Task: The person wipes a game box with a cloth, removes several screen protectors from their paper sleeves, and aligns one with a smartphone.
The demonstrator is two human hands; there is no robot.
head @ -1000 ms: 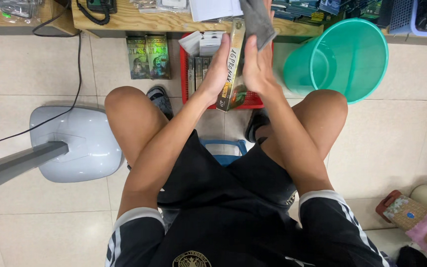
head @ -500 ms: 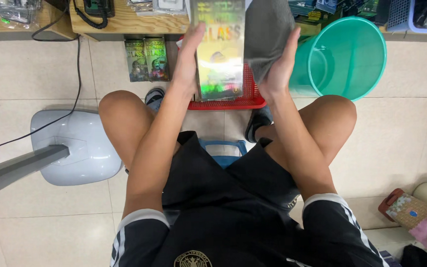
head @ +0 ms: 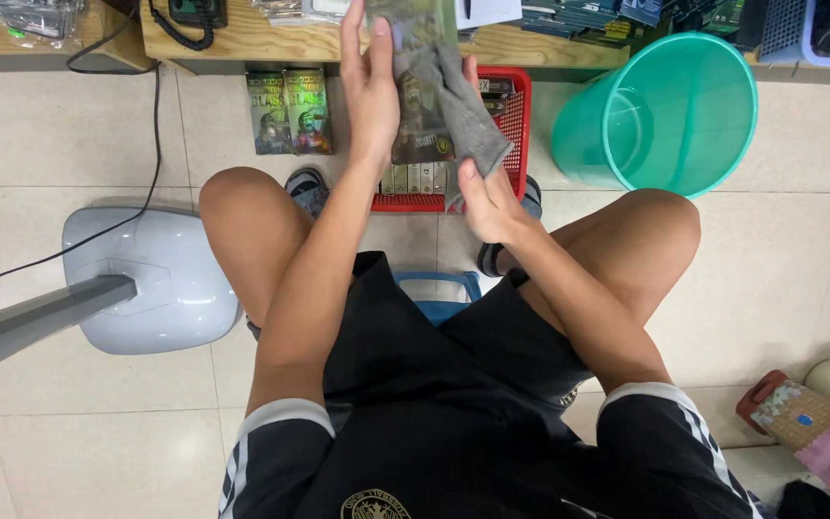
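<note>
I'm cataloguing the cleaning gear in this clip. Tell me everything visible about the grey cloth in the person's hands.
The grey cloth looks like soft knitted or microfibre fabric, plain mid-grey and crumpled into loose folds. It drapes over the front of a flat printed package held upright above a red basket. The right hand pinches its lower edge, while the left hand grips the package's left side, fingers close to the cloth's upper part.
</note>
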